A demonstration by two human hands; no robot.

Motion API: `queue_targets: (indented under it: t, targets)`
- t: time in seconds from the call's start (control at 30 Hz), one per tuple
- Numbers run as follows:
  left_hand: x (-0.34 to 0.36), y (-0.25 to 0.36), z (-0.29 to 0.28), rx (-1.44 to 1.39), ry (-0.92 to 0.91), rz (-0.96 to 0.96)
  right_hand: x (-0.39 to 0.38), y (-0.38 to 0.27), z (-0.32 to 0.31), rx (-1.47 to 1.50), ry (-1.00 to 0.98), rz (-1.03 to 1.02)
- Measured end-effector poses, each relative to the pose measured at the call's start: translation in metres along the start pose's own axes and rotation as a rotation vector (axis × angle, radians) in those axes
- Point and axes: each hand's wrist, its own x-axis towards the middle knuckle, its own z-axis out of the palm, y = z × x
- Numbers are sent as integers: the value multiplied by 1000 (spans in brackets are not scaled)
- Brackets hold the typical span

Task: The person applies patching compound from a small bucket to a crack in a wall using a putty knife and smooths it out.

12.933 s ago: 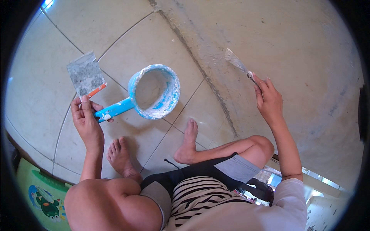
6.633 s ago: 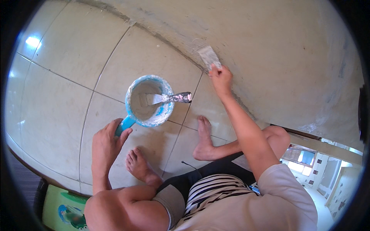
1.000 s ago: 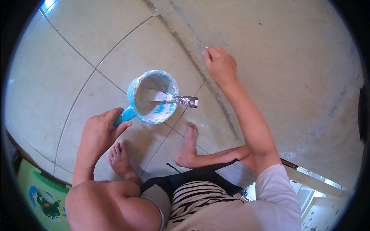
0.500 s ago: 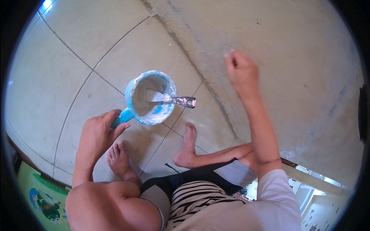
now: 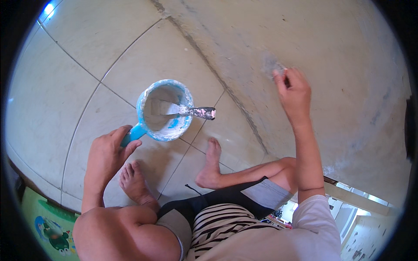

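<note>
My left hand [image 5: 109, 149] is wrapped round the handle of a light-blue dipper [image 5: 140, 108], held above the floor tiles. White paste smears the dipper's rim and inner wall. A putty knife [image 5: 198, 112] leans in it, blade inside and its dark, pink-spotted handle sticking out over the right rim. My right hand [image 5: 296, 91] is closed in a pinch close to the beige wall [image 5: 331, 126], beside a damp-looking grey patch [image 5: 271, 63]. Something small and pale may show at its fingertips, but I cannot make it out.
Beige floor tiles [image 5: 56, 100] meet the wall along a rough dark joint [image 5: 217, 78]. My bare feet [image 5: 136, 182] are on the tiles below the dipper. A green panel with a cartoon frog [image 5: 54, 239] stands at the lower left.
My right hand has moved to the right and slightly down along the wall, and a grey patch shows more clearly beside it. The dipper has shifted slightly left in view.
</note>
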Motion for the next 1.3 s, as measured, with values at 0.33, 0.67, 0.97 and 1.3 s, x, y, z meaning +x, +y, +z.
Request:
queue_targets:
  t: [0.33, 0.67, 0.97, 1.3]
  targets:
    - [5, 5, 1, 17, -40, -8, -2, -12, 118, -12, -20, -101]
    - [0, 3, -2, 5, -45, -38, -17, 10, 15, -33, -63, 5]
    - [4, 7, 0, -3, -37, -18, -66, 43, 120, -92, -244, -103]
    - [2, 3, -2, -15, -49, -42, -40, 25, 33, -60, -162, -55]
